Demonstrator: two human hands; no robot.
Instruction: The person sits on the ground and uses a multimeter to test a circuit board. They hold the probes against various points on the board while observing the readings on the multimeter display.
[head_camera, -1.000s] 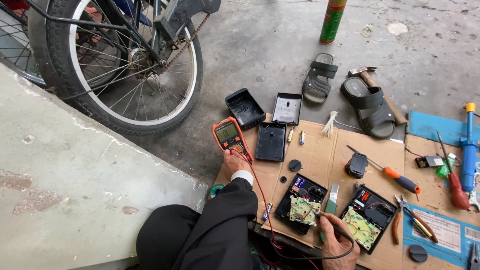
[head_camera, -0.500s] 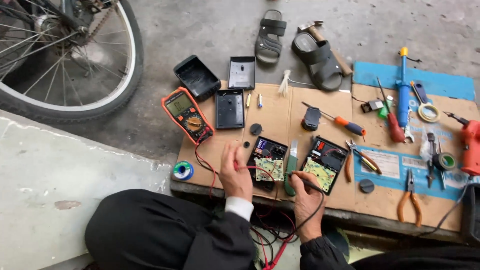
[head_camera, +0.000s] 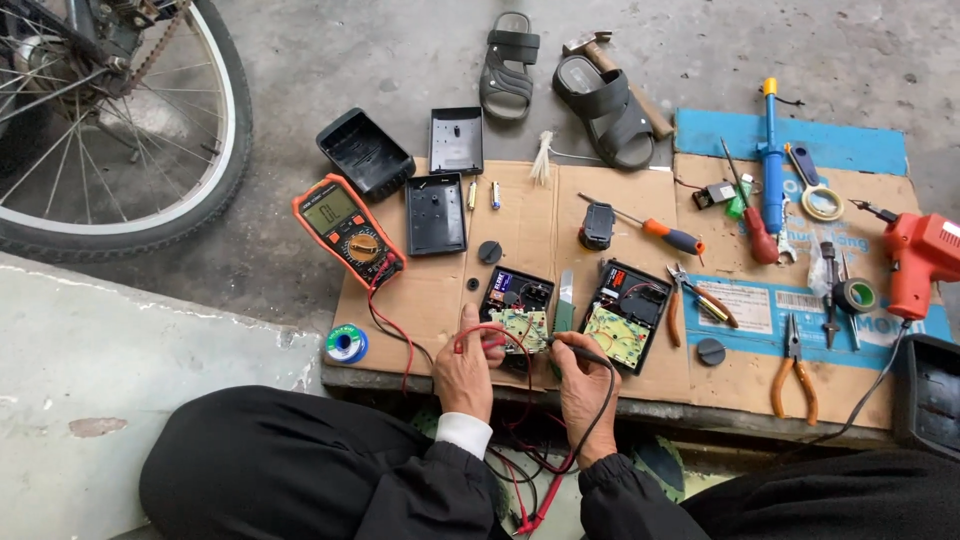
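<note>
Two probes: one in each hand.
Multimeter: far left, display facing up.
Left hand: pinches red probe onto the opened circuit board.
Right hand: grips black probe beside it.
Technique: probably steady tips, touching single pads only.

At the far edge of your cardboard worktop lie two black sandals and a hammer. A bicycle wheel stands off its left corner. Toward the right edge you have orange-handled pliers, a blue solder sucker and an orange drill.
</note>
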